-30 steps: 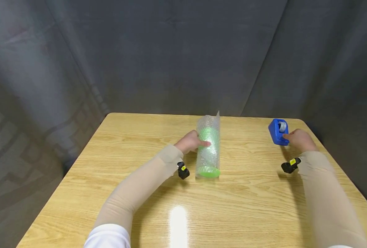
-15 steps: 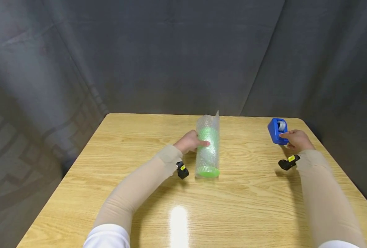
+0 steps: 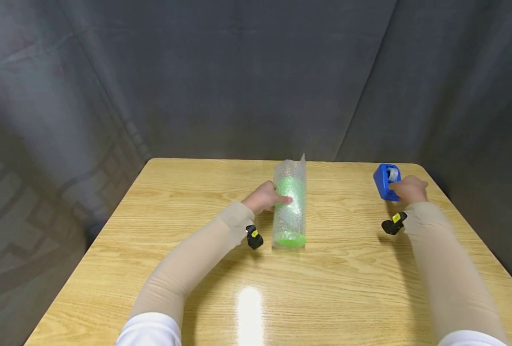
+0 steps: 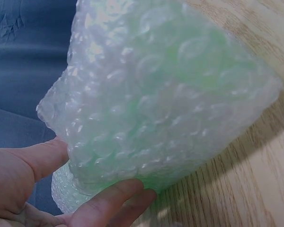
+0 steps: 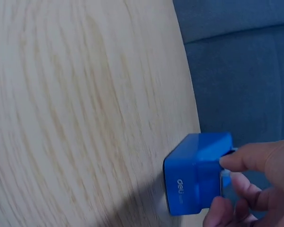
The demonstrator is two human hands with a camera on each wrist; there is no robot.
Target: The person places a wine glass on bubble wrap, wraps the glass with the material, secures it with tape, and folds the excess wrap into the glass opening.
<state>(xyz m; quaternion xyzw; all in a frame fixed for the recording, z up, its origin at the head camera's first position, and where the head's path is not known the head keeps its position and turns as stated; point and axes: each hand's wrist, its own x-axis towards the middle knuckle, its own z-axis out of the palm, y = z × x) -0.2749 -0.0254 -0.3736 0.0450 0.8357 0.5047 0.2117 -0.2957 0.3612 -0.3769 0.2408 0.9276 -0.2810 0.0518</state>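
Observation:
A green cylinder wrapped in clear bubble wrap (image 3: pixel 291 216) lies on the table with its round green end facing me. My left hand (image 3: pixel 264 197) grips it from the left side; in the left wrist view the thumb and fingers (image 4: pixel 111 201) are on opposite sides of the wrap. At the far right stands a blue tape dispenser (image 3: pixel 383 182) holding a roll of tape (image 3: pixel 393 174). My right hand (image 3: pixel 411 189) is at its front end. Up close, thumb and index finger (image 5: pixel 246 158) pinch at the tape end on the dispenser (image 5: pixel 189 175), a pale sliver showing between them.
The wooden table (image 3: pixel 342 278) has its far edge just behind the roll and dispenser, its right edge close to my right arm. Dark grey curtains (image 3: pixel 238 81) hang behind and at the sides. A small black camera sits at each wrist.
My right hand has shifted slightly left and turned at the wrist, its fingers closing at the front of the tape dispenser. The left hand and the wrapped cylinder stay where they were.

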